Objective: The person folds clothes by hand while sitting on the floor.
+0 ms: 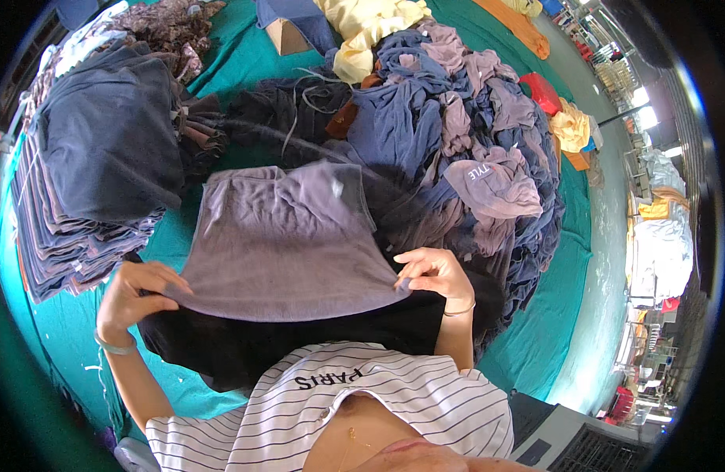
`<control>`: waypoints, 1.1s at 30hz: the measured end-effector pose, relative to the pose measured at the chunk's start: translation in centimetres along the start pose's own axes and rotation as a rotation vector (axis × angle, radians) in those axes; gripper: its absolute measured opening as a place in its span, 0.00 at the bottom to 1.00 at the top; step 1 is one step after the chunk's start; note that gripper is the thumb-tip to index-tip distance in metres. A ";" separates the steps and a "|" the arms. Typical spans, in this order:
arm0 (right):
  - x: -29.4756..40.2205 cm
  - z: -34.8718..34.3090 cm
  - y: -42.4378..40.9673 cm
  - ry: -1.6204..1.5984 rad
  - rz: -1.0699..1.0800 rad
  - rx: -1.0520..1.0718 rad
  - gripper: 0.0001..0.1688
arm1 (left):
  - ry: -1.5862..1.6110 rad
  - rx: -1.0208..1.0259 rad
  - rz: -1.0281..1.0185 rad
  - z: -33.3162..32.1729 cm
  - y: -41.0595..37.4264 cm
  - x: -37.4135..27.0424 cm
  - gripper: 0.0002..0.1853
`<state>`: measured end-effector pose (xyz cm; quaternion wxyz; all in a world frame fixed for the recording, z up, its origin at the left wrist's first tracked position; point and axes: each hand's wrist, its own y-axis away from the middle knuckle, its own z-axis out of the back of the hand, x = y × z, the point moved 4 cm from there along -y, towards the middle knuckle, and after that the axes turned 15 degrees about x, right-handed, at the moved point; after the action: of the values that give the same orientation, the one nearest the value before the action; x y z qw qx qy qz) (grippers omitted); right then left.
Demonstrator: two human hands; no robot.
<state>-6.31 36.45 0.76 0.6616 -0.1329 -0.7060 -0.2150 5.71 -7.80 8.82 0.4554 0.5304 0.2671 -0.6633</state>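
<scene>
A greyish-mauve fabric garment (286, 259) stretches between my two hands above my lap. My left hand (141, 295) pinches its near left corner between thumb and fingers. At the near right corner, my right hand (436, 277) grips the cloth the same way, with some fingers raised. The near edge bows towards me, while the far part is creased and bears a small white tag (337, 189). Beyond the garment's right side lies a large heap of crumpled blue and mauve garments (398, 118).
A tall stack of flat-laid garments (85, 248) stands at the left, topped by a dark grey cloth (112, 130). Yellow fabric (368, 23) lies at the far side near a cardboard box (286, 36). Green sheeting (566, 265) covers the floor. A red object (540, 94) sits beyond the heap.
</scene>
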 end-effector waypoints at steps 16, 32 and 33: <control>6.5 5.0 -4.6 -0.295 0.929 -0.453 0.23 | 0.166 -0.531 -0.248 6.1 -2.1 -2.4 0.12; -0.9 1.5 -0.8 -0.154 0.069 -0.214 0.23 | 0.087 -0.134 0.154 0.3 -0.1 2.2 0.13; -1.2 2.1 -1.9 -0.143 0.119 -0.276 0.22 | 0.041 -0.163 0.190 0.9 -0.8 2.7 0.14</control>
<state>-8.96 35.94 -0.78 0.5967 -0.2790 -0.7059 -0.2604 4.51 -9.08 6.38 0.5522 0.5280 0.2782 -0.5822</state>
